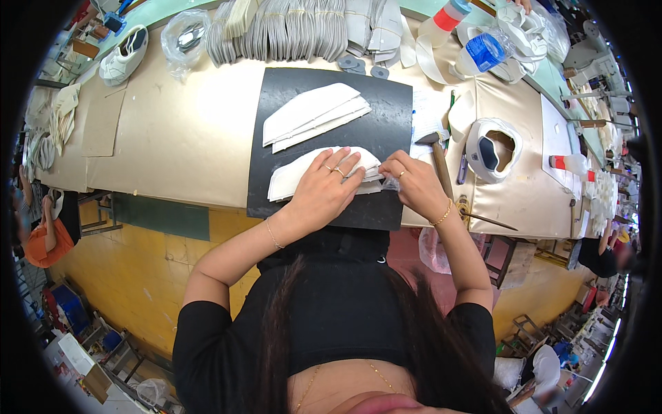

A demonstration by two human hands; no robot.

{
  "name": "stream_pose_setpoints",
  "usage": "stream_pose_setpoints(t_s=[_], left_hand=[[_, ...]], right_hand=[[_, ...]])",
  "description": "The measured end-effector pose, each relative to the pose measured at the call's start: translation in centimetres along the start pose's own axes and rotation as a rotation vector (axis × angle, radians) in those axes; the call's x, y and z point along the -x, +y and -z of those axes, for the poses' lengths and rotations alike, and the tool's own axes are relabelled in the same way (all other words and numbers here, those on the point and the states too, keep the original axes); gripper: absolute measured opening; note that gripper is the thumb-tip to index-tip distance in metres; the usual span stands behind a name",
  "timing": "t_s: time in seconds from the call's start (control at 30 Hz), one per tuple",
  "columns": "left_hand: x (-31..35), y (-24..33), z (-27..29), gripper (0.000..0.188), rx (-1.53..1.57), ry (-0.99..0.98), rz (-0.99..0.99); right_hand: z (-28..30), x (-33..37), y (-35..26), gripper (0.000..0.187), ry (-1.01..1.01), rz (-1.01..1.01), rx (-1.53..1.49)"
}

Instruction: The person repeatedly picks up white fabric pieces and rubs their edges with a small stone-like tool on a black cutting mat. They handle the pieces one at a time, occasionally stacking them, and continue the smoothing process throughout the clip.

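A near stack of white curved shoe pieces (284,181) lies on a black mat (345,212). My left hand (327,185) presses flat on this stack, fingers stretched out. At the stack's right end, the fingers of my right hand (412,181) are pinched together. A small clear wisp, perhaps plastic or thread, shows under them, and what they hold is too small to make out. Beyond my hands, a second fanned stack of white pieces (314,114) rests on the mat.
Bundled grey pieces (296,34) line the table's far side. To the right are a hammer (440,162), a white shoe upper (494,150), an awl-like tool (488,221) and bottles (480,54). Another white shoe (124,56) stands at the far left. Other people sit at both sides.
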State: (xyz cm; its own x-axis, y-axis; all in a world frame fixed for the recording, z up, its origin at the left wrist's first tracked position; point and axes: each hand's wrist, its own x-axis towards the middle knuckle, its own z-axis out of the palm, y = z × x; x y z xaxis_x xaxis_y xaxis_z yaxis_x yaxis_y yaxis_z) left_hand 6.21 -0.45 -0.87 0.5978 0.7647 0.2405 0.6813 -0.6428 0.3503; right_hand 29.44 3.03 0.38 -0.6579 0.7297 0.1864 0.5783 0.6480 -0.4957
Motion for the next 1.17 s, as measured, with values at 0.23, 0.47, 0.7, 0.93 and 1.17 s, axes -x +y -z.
stream_pose_setpoints(t_s=[0.23, 0.47, 0.7, 0.93, 1.17], left_hand=[[-0.7, -2.5, 3.0, 0.029, 0.241, 0.264, 0.233], [1.3, -10.8, 1.8, 0.049, 0.101, 0.162, 0.771], [0.1, -7.6, 3.1, 0.023, 0.381, 0.397, 0.808], [0.1, -1.1, 5.3, 0.026, 0.625, 0.35, 0.482], [0.3, 0.2, 5.0, 0.035, 0.346, 0.32, 0.382]], right_hand=[[2.2, 0.8, -1.7, 0.007, 0.259, -0.296, -0.598], [1.2, -1.7, -4.4, 0.011, 0.358, -0.352, -0.909], [-1.2, -5.0, -6.5, 0.014, 0.3, -0.399, -0.93], [-2.7, -6.7, -7.1, 0.015, 0.345, -0.417, -0.673], [-2.9, -6.6, -7.2, 0.015, 0.325, -0.462, -0.714]])
